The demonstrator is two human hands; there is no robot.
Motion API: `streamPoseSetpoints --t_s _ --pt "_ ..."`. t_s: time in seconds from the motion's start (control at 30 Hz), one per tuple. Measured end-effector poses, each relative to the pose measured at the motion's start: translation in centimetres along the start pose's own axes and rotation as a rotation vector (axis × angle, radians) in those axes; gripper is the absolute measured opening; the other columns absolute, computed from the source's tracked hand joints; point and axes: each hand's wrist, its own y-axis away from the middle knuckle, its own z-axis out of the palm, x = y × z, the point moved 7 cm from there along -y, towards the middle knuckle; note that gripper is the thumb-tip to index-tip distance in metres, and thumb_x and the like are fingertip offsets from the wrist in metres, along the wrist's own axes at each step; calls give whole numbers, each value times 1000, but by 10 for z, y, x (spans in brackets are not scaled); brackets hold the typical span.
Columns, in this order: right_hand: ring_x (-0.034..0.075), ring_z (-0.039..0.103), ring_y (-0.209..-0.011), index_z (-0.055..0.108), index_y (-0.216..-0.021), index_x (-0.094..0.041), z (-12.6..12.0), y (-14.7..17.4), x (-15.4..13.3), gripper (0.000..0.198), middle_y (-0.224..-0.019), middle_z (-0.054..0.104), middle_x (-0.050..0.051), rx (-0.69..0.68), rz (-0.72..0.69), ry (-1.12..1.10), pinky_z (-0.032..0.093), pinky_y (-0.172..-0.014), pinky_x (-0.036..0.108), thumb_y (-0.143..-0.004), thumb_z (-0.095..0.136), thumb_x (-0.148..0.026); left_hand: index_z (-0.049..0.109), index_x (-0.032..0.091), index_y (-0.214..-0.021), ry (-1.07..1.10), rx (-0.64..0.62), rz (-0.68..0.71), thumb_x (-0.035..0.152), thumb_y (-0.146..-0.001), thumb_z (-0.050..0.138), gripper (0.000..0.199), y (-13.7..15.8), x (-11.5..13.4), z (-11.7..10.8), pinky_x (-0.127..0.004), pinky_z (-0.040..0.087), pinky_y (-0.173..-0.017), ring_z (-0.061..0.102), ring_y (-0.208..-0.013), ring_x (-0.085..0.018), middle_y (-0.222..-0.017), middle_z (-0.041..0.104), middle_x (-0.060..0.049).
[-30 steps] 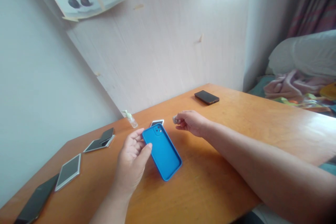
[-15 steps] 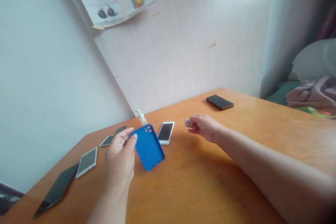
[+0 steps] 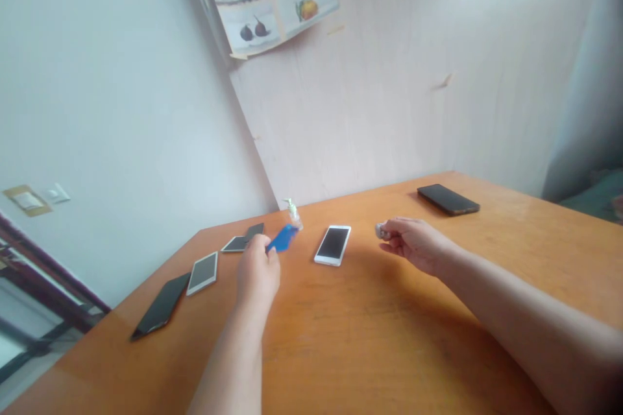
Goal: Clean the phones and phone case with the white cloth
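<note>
The left hand (image 3: 259, 272), just left of the middle of the frame, has its thumb and fingers closed on one end of a blue phone case (image 3: 283, 237). The case is tilted, blurred and seen nearly edge-on, its far end overlapping the foot of a clear pump bottle (image 3: 293, 214) in view; whether it touches the counter (image 3: 331, 350) I cannot tell. The right hand (image 3: 413, 243), right of the middle, has its grip pinched around a small grey object (image 3: 380, 231), mostly hidden by the fingers. Between the hands a white phone (image 3: 333, 246) lies face up, its screen dark; any brand or lettering on it is too small to read.

At the left of the counter lie a dark phone (image 3: 162, 305) and, just beside it, a white-framed phone (image 3: 203, 273). Farther back, near the left hand, another light-framed phone (image 3: 234, 244) sits partly under a thin dark one (image 3: 255, 231). A black phone (image 3: 448, 199) rests toward the right edge, and taped fruit pictures (image 3: 271, 3) hang at the upper centre-left.
</note>
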Motion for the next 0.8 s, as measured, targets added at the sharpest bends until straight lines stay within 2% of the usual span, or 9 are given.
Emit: streamPoseSetpoints --t_s 0.03,0.1,0.27,0.3,0.33,0.47,0.63,0.73,0.8 --pt "9 47 -55 61 -64 -16 0 0 0 6 -68 60 3 -1 -1 -2 55 -65 27 -68 64 -14 56 22 -80 -36 -71 -3 13 -78 53 10 0 -3 7 -29 40 -66 59 -74 -21 -78 61 -4" --pt "9 47 -57 62 -64 -16 0 0 0 6 -69 60 4 -2 -3 -1 55 -64 27 -69 63 -14 55 22 -78 -49 -94 -17 12 -77 52 11 0 -6 10 -29 39 -66 59 -75 -22 -76 61 -3" --pt "9 46 -57 62 -64 -16 0 0 1 6 -69 59 3 -4 0 8 55 -64 26 -69 63 -13 57 22 -89 17 165 -13 16 -81 51 12 0 -2 -14 -30 41 -70 60 -81 -23 -83 62 -5" --pt "9 47 -57 62 -64 -16 0 0 1 6 -69 59 3 -6 1 8 55 -64 26 -69 63 -14 57 22 -89 14 184 -10 16 -81 51 12 0 -1 -16 -30 41 -71 60 -82 -23 -84 62 -5" --pt "9 47 -58 62 -64 -16 0 0 1 6 -69 59 3 -7 1 8 55 -64 26 -69 63 -14 57 22 -88 1 167 -11 15 -80 51 11 0 -1 -15 -30 40 -70 60 -81 -23 -84 62 -5" --pt "9 47 -57 62 -65 -15 -1 0 1 5 -70 59 3 0 3 6 55 -65 27 -69 63 -14 54 22 -75 -69 -52 -43 14 -78 52 9 0 -4 1 -28 36 -63 58 -72 -22 -74 60 -3" --pt "8 46 -57 61 -65 -15 -2 -1 1 5 -70 58 3 -7 1 8 56 -67 27 -69 64 -15 57 22 -81 -54 93 -86 22 -81 53 4 -1 -6 -12 -28 37 -64 59 -75 -22 -77 62 -4" --pt "8 46 -57 61 -65 -15 -2 -1 1 5 -71 58 3 -1 -1 2 56 -66 27 -69 64 -16 56 22 -77 -33 -21 -138 23 -79 55 3 -2 -14 1 -27 39 -63 61 -72 -21 -73 64 -3" --pt "8 46 -58 61 -65 -15 -2 -1 1 5 -72 58 3 -2 -2 0 55 -65 26 -69 64 -16 57 22 -78 78 -58 -224 26 -78 57 4 -1 -23 9 -27 41 -63 63 -71 -20 -72 65 -2"
